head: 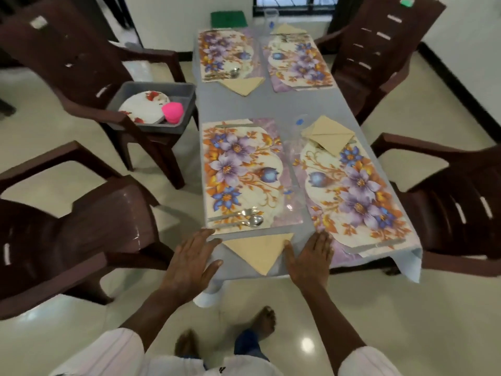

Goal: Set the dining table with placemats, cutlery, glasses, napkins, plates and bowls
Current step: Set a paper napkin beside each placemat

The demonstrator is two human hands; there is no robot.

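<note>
Both hands flat, palms down.
The left hand (191, 264) and right hand (311, 260) reach forward side by side, fingers (322, 241) straight and slightly spread.

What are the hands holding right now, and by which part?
Nothing is held. The left hand and right hand are flat and open, one on either side of the folded napkin.

The long table (244, 107) is covered by a pale grey-blue cloth. Four floral mats lie on it in two pairs: the near left placemat (244, 172), near right placemat (352, 191), far left placemat (225, 52) and far right placemat (298, 63). A folded beige near napkin (257, 253) lies on the cloth against the near left placemat's edge, and a clear glass (299, 126) stands just beside the right napkin (328, 134).
</note>
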